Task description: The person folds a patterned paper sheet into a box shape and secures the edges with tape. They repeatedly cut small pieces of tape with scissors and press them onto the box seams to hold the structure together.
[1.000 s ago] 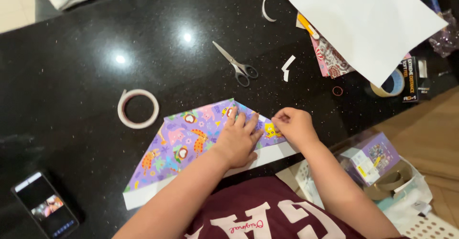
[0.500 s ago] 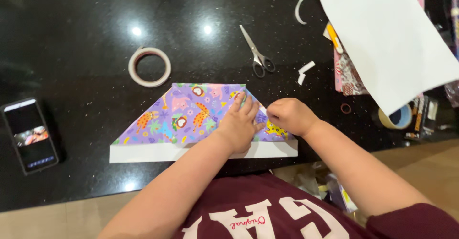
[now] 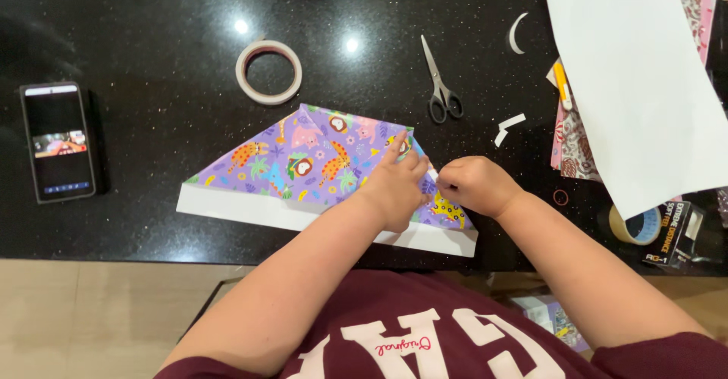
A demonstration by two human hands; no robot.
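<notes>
A folded sheet of purple patterned paper (image 3: 303,163) with a white lower strip lies on the black table (image 3: 152,30). My left hand (image 3: 394,186) presses flat on its right half, fingers spread toward the top edge. My right hand (image 3: 474,186) is closed, pinching the paper's right slanted edge right beside my left fingertips.
A tape roll (image 3: 268,71) sits just above the paper. Scissors (image 3: 440,83) lie to its upper right, with small white scraps (image 3: 506,127) nearby. A phone (image 3: 61,142) rests at the left. A large white sheet (image 3: 637,76) covers patterned papers at the right; another tape roll (image 3: 635,226) and a dark box (image 3: 675,235) sit below.
The view has shifted, so the paper now lies centred and level. Both hands stay on the paper's right part, the right hand still working the edge.
</notes>
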